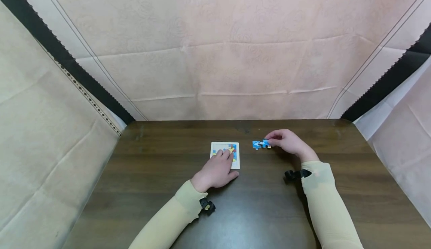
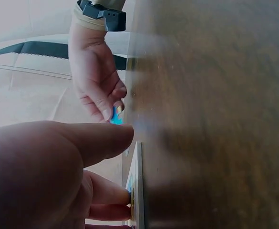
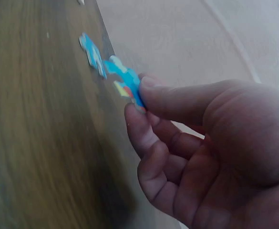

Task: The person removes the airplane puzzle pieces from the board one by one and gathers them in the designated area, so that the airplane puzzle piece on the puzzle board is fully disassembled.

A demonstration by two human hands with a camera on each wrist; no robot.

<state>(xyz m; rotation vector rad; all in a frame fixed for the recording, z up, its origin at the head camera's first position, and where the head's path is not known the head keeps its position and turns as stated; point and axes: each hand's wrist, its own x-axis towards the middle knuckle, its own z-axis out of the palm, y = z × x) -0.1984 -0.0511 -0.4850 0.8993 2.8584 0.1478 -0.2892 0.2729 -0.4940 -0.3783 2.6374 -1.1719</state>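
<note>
My right hand [image 1: 286, 141] pinches a blue jigsaw piece [image 3: 129, 83] between thumb and fingertips; yellow and red patches show along one edge. Just left of it, a second blue-and-white jigsaw piece [image 1: 256, 144] lies on the table. My left hand [image 1: 217, 170] rests its outstretched fingertips on a white-bordered puzzle board [image 1: 237, 164], thumb spread to the right over the wood. Blue, yellow and red picture parts show on the board past the fingers, which hide its lower left. In the left wrist view the board's thin edge [image 2: 139, 181] lies under those fingertips.
The dark wooden table [image 1: 151, 166] runs back to a pale cloth wall [image 1: 219, 73]. Cloth panels also stand at the left [image 1: 50, 148] and right sides. A black camera is strapped on each wrist.
</note>
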